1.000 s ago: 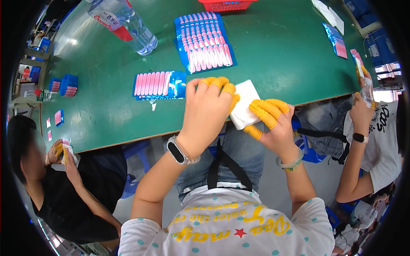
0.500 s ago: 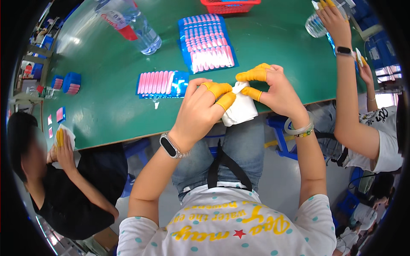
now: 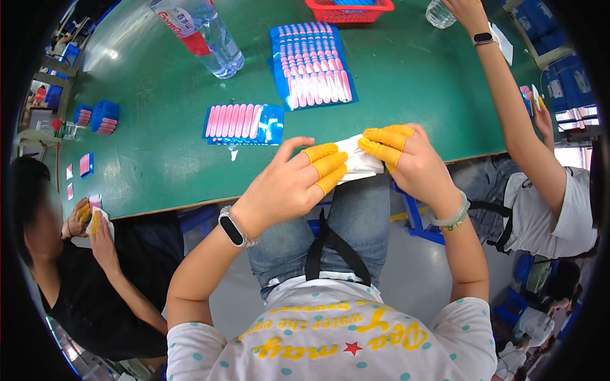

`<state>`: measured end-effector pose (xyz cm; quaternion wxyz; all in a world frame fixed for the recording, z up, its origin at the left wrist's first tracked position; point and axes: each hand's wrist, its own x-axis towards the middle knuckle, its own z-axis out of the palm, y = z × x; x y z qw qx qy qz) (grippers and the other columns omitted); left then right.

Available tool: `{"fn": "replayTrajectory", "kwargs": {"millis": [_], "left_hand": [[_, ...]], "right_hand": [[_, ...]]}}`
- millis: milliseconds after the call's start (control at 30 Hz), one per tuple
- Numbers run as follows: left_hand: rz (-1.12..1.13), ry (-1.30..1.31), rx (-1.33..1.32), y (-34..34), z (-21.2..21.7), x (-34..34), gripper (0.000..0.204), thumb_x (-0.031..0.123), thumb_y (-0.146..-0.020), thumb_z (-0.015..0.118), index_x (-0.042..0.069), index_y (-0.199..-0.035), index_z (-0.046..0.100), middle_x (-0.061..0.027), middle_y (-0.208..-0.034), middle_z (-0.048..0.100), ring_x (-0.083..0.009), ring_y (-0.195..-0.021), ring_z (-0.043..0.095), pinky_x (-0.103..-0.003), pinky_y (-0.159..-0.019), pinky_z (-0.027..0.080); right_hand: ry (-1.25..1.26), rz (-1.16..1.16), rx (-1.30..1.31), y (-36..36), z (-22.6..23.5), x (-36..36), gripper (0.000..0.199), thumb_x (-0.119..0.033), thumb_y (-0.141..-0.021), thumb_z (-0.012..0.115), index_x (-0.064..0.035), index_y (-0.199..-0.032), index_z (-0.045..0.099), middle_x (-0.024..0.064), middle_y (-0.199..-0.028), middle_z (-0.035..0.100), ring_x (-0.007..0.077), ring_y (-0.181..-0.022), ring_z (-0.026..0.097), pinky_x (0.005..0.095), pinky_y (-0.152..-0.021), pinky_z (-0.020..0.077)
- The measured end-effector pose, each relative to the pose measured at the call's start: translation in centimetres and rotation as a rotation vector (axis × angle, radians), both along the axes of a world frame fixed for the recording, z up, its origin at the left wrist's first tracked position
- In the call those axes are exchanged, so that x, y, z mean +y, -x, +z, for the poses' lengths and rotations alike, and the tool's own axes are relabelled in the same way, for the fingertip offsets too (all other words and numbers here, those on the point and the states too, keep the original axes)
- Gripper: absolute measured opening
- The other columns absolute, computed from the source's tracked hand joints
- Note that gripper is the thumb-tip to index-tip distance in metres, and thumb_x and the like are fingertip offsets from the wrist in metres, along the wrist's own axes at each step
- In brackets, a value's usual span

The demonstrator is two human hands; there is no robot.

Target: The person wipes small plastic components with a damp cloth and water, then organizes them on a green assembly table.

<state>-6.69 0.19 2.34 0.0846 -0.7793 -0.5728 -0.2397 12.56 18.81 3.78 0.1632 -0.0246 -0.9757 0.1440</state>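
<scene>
Both of my hands hold a folded white cloth or tissue (image 3: pixel 357 166) over the table's near edge, above my lap. My left hand (image 3: pixel 279 174), with yellow finger cots on several fingers, pinches its left side. My right hand (image 3: pixel 422 159), also in yellow finger cots, is closed on its right side. Whether anything lies inside the cloth is hidden. Beyond my left hand lies a small blue sheet (image 3: pixel 272 125) with a row of pink rounded strips (image 3: pixel 230 120). Farther back is a larger blue sheet (image 3: pixel 279 66) covered with rows of pink strips.
A clear water bottle (image 3: pixel 222 57) stands at the back of the green table (image 3: pixel 165 159). A red basket (image 3: pixel 351 14) sits at the far edge. Blue rolls (image 3: pixel 105 115) with pink strips lie at left. Co-workers sit left (image 3: pixel 108 279) and right (image 3: pixel 537 203).
My right fingers have come down from above the cloth and closed on it, and the cloth is pulled flatter between my hands. The right co-worker's arm has reached farther over the table.
</scene>
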Motion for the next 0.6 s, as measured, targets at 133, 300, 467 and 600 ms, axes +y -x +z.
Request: {"fn": "replayTrajectory", "kwargs": {"millis": [133, 300, 467, 600], "left_hand": [[0.061, 0.07, -0.069, -0.9, 0.6, -0.3, 0.037, 0.023, -0.078, 0.074, 0.014, -0.114, 0.071, -0.0015, -0.118, 0.065, -0.0199, -0.112, 0.061, -0.052, -0.107, 0.037], [0.161, 0.035, -0.09, -2.5, 0.1, 0.4, 0.033, 0.027, -0.081, 0.077, 0.016, -0.111, 0.071, -0.001, -0.118, 0.065, -0.0193, -0.11, 0.061, -0.05, -0.106, 0.032], [0.25, -0.056, -0.161, -2.4, -1.1, 0.4, 0.033, 0.024, -0.077, 0.08, 0.014, -0.107, 0.071, -0.0013, -0.114, 0.067, -0.0189, -0.107, 0.061, -0.048, -0.102, 0.034], [0.271, -0.077, -0.287, -2.7, -1.4, 0.8, 0.027, 0.018, -0.078, 0.078, 0.013, -0.104, 0.073, -0.0016, -0.111, 0.068, -0.0191, -0.106, 0.061, -0.047, -0.1, 0.035]], "right_hand": [[-0.022, -0.041, -0.092, -0.9, 1.2, -1.2, 0.05, -0.005, -0.076, 0.067, -0.0149, -0.125, 0.067, 0.0033, -0.126, 0.065, 0.0216, -0.118, 0.057, 0.0423, -0.104, 0.0356], [-0.029, -0.092, -0.075, -1.3, 0.9, -2.1, 0.052, -0.013, -0.077, 0.073, -0.0157, -0.128, 0.065, 0.0019, -0.126, 0.065, 0.0221, -0.121, 0.056, 0.0464, -0.106, 0.033], [-0.033, -0.157, 0.024, -0.6, -0.3, -1.7, 0.05, -0.027, -0.078, 0.079, -0.0168, -0.125, 0.067, -0.001, -0.121, 0.067, 0.0214, -0.12, 0.056, 0.0451, -0.105, 0.0325], [-0.017, -0.139, 0.042, -0.2, -0.5, -1.2, 0.044, -0.026, -0.08, 0.077, -0.018, -0.123, 0.069, -0.0013, -0.118, 0.068, 0.0212, -0.118, 0.056, 0.0452, -0.105, 0.0319]]}}
